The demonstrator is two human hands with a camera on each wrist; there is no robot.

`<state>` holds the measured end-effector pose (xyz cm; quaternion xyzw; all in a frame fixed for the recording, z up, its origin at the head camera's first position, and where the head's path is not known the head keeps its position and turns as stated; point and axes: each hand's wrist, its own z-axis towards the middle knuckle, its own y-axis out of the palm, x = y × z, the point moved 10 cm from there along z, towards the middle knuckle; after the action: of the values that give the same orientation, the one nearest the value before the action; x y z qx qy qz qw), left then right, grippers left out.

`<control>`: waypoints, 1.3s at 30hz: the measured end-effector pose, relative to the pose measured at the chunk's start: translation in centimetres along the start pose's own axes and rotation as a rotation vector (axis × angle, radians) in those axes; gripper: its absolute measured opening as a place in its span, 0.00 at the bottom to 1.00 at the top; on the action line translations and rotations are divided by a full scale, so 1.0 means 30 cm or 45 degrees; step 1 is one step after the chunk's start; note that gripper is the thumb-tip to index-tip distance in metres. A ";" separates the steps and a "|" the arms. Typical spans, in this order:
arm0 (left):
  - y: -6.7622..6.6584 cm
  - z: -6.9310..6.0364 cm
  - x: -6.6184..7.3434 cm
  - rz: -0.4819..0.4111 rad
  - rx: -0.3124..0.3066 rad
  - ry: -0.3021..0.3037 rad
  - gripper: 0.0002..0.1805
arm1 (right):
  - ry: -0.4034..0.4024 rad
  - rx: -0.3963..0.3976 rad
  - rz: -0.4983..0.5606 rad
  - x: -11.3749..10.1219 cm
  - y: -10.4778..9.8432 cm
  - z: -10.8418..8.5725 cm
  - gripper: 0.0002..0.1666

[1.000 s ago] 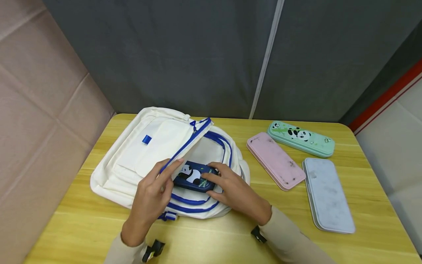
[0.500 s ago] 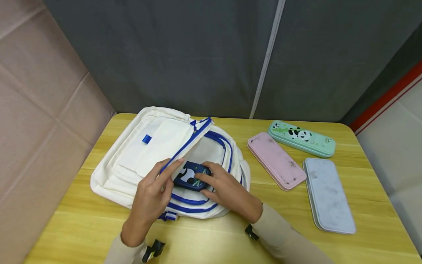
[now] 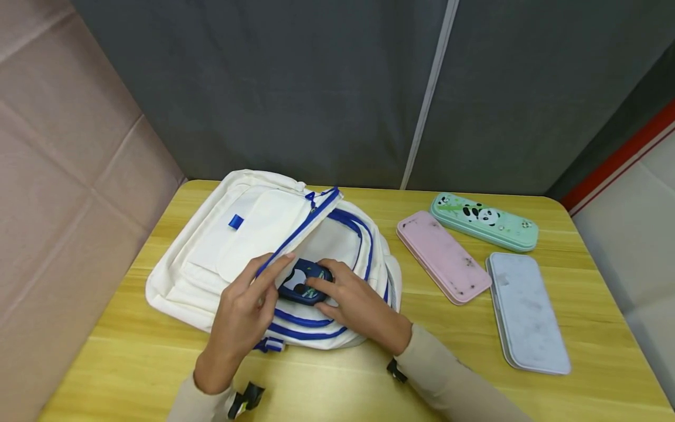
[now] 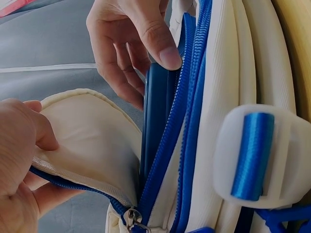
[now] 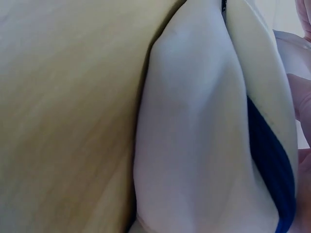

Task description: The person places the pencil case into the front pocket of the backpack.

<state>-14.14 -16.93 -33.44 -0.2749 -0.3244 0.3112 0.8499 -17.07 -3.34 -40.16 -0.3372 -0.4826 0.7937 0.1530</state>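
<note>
In the head view, your left hand [image 3: 239,313] pinches the blue-zipped white flap [image 3: 297,235] of a white fabric backpack [image 3: 211,252]; your right hand [image 3: 353,299], fingers curled, grips a rounded navy panda case [image 3: 297,284] partly inside it. From your left wrist, the case stands between flap and blue zip [image 4: 181,92]. From your right, the backpack lies on the yellow wood-grain table [image 5: 63,121].

Navy panda-print case [image 3: 298,283], white backpack [image 3: 248,237]

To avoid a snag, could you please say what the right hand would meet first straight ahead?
Past the navy case it holds, the right hand would probably meet the raised white flap, or slip under it; depth is unclear.
</note>
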 end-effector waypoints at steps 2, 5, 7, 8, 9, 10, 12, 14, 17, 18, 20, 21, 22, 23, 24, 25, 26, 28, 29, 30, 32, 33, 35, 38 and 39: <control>-0.002 0.001 -0.002 -0.017 0.011 -0.003 0.31 | -0.006 0.005 0.001 -0.001 0.004 0.003 0.24; -0.006 0.000 -0.006 -0.039 0.025 -0.007 0.31 | -0.014 0.007 0.002 -0.003 0.011 0.007 0.23; -0.007 0.000 -0.008 -0.047 0.032 -0.007 0.30 | -0.017 0.006 0.008 -0.005 0.016 0.011 0.23; -0.007 0.000 -0.009 -0.046 0.028 -0.009 0.30 | -0.019 0.006 0.010 -0.007 0.017 0.014 0.23; -0.006 0.000 -0.010 -0.046 0.024 -0.012 0.30 | -0.018 0.005 0.008 -0.008 0.020 0.016 0.23; -0.005 0.001 -0.011 -0.047 0.019 -0.016 0.30 | -0.014 0.004 0.006 -0.007 0.021 0.018 0.23; -0.006 0.001 -0.011 -0.046 0.014 -0.022 0.30 | -0.014 0.005 0.007 -0.010 0.023 0.023 0.23; -0.010 0.002 -0.011 -0.042 0.011 -0.029 0.30 | -0.017 0.006 0.004 -0.013 0.028 0.029 0.23; -0.014 0.003 -0.011 -0.045 0.006 -0.039 0.30 | -0.018 0.006 0.002 -0.015 0.031 0.034 0.23; -0.014 0.002 -0.012 -0.047 0.004 -0.044 0.29 | -0.016 0.004 0.003 -0.014 0.033 0.035 0.23; -0.011 0.002 -0.012 -0.052 -0.002 -0.049 0.29 | -0.014 0.003 0.008 -0.011 0.035 0.035 0.23; -0.009 0.002 -0.012 -0.057 -0.002 -0.048 0.29 | -0.013 0.001 0.012 -0.009 0.036 0.035 0.23; -0.008 0.002 -0.011 -0.059 0.000 -0.044 0.29 | -0.011 -0.003 0.017 -0.007 0.037 0.034 0.23; -0.008 0.003 -0.011 -0.061 0.003 -0.043 0.29 | -0.009 -0.005 0.021 -0.005 0.038 0.035 0.23; -0.007 0.002 -0.011 -0.061 0.009 -0.036 0.29 | -0.009 -0.007 0.024 -0.004 0.038 0.035 0.23; -0.008 0.002 -0.011 -0.061 0.015 -0.028 0.29 | -0.010 -0.009 0.021 -0.004 0.039 0.036 0.24; -0.008 0.002 -0.010 -0.062 0.020 -0.021 0.29 | -0.007 -0.013 0.024 -0.003 0.040 0.037 0.24; -0.008 0.002 -0.009 -0.059 0.025 -0.015 0.30 | -0.001 -0.020 0.027 -0.001 0.042 0.038 0.24; -0.008 0.001 -0.009 -0.059 0.026 -0.014 0.30 | 0.000 -0.022 0.029 -0.001 0.043 0.039 0.24; -0.008 0.001 -0.009 -0.059 0.026 -0.013 0.30 | 0.000 -0.025 0.030 0.000 0.045 0.040 0.24; -0.008 0.001 -0.009 -0.057 0.022 -0.015 0.30 | 0.001 -0.028 0.031 0.001 0.050 0.041 0.24; -0.008 0.001 -0.008 -0.056 0.020 -0.017 0.30 | -0.001 -0.028 0.029 0.001 0.051 0.042 0.24; -0.009 0.002 -0.008 -0.055 0.021 -0.017 0.30 | -0.009 -0.025 0.021 -0.001 0.053 0.043 0.24; -0.011 0.002 -0.006 -0.052 0.027 -0.011 0.30 | -0.027 -0.018 0.014 -0.006 0.053 0.045 0.24; -0.011 0.002 -0.006 -0.050 0.028 -0.008 0.30 | -0.033 -0.016 0.012 -0.008 0.054 0.046 0.24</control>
<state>-14.16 -17.25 -33.25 -0.2581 -0.3289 0.2989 0.8578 -17.70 -5.16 -41.04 -0.3301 -0.4879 0.7957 0.1406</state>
